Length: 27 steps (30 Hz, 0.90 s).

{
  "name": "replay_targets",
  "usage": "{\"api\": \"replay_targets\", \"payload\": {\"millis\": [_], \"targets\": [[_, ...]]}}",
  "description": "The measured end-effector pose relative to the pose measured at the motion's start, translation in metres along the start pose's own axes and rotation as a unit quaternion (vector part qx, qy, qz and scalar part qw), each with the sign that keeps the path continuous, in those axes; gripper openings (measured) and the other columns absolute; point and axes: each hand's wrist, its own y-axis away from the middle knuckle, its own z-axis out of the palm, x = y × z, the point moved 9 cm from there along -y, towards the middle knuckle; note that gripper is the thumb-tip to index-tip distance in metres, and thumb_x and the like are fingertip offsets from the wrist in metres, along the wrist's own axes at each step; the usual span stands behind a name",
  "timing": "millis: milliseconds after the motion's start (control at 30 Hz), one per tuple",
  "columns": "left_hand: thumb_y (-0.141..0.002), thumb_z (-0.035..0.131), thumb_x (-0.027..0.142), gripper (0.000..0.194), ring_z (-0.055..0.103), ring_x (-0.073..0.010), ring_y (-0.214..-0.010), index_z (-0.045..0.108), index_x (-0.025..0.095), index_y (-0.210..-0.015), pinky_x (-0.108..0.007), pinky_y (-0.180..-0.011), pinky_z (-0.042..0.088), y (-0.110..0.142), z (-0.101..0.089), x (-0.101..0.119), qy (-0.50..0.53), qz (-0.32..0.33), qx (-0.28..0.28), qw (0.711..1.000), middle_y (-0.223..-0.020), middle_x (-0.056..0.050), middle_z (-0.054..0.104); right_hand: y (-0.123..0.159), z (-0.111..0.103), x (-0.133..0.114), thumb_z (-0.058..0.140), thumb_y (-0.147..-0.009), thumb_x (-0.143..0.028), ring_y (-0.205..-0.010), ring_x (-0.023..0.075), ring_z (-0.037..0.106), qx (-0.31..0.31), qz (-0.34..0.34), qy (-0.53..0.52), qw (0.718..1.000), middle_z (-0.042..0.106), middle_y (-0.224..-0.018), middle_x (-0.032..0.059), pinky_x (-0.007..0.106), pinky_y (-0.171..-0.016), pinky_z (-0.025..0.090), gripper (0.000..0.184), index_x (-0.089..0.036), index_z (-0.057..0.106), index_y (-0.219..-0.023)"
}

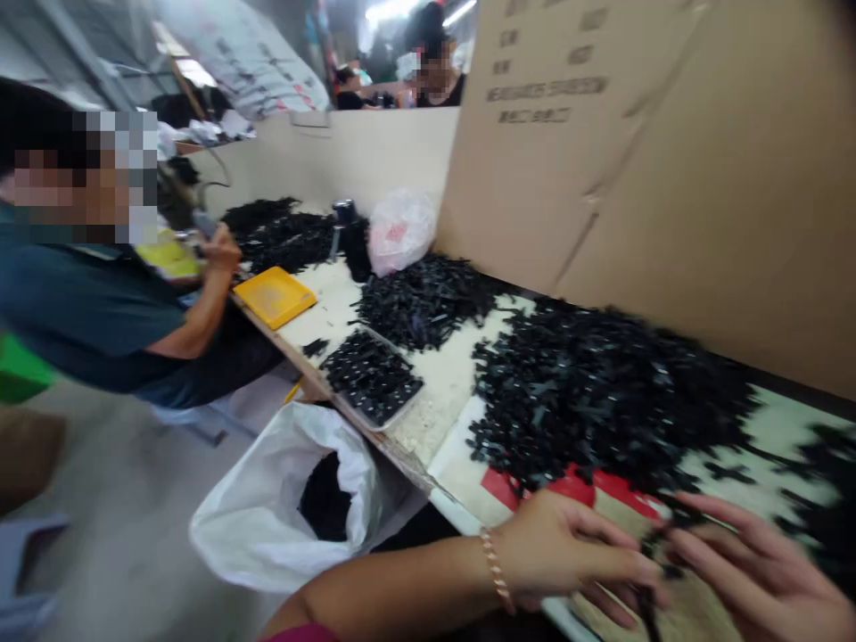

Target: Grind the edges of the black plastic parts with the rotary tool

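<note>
My left hand (pixel 568 553), with a bracelet at the wrist, is at the lower right over the table's front edge. Its fingers close on a small black plastic part (pixel 647 606) that points downward. Facing it, my right hand (pixel 755 571) pinches a dark piece (pixel 679 517) of the same kind; the fingertips of both hands nearly meet. Blur hides whether these are one part or two. Just beyond the hands lies a large heap of small black parts (pixel 602 392), with a red and tan sheet (pixel 575 486) at its near side.
A clear tray (pixel 398 423) of black parts, another heap (pixel 428 299), a plastic bag (pixel 401 232) and a yellow tray (pixel 274 294) are on the table. A white sack (pixel 254 508) stands below its edge. Cardboard (pixel 642 178) rises behind. A co-worker (pixel 100 294) sits at left.
</note>
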Motion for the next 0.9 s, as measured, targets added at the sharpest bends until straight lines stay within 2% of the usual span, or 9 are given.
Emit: {"api": "replay_targets", "payload": {"millis": [100, 233, 500, 900], "targets": [[-0.051, 0.081, 0.053, 0.051, 0.057, -0.0096, -0.056, 0.070, 0.009, -0.076, -0.023, -0.059, 0.050, 0.015, -0.001, 0.011, -0.051, 0.017, 0.021, 0.998, -0.077, -0.007, 0.068, 0.016, 0.026, -0.017, 0.081, -0.056, -0.052, -0.068, 0.0238, 0.063, -0.079, 0.018, -0.092, 0.992, 0.064, -0.070, 0.0064, 0.032, -0.061, 0.054, 0.056, -0.022, 0.060, -0.098], [-0.062, 0.078, 0.046, 0.042, 0.060, -0.0112, -0.061, 0.071, 0.010, -0.081, -0.021, -0.059, 0.051, 0.022, -0.003, 0.019, -0.089, 0.027, 0.033, 0.995, -0.081, -0.009, 0.070, 0.019, 0.030, -0.039, 0.080, -0.065, -0.043, -0.067, 0.0171, 0.059, -0.082, -0.024, -0.147, 0.985, 0.061, -0.070, 0.0019, 0.028, -0.064, 0.050, 0.047, -0.020, 0.059, -0.100], [-0.065, 0.079, 0.042, 0.037, 0.058, -0.0092, -0.057, 0.071, 0.009, -0.079, -0.018, -0.056, 0.049, 0.024, 0.007, 0.021, -0.118, 0.023, 0.042, 0.992, -0.074, -0.008, 0.069, 0.029, 0.030, -0.035, 0.077, -0.073, -0.037, -0.070, 0.0142, 0.058, -0.115, -0.035, -0.186, 0.975, 0.060, -0.073, -0.0004, 0.025, -0.068, 0.045, 0.040, -0.020, 0.058, -0.103], [-0.063, 0.079, 0.043, 0.037, 0.060, -0.0103, -0.057, 0.072, 0.010, -0.079, -0.019, -0.057, 0.050, 0.016, 0.010, 0.019, -0.145, 0.003, 0.043, 0.988, -0.076, -0.007, 0.070, 0.029, 0.034, -0.028, 0.076, -0.074, -0.037, -0.066, 0.0130, 0.057, -0.144, 0.001, -0.253, 0.957, 0.060, -0.070, -0.0014, 0.025, -0.064, 0.044, 0.039, -0.019, 0.058, -0.103]]}}
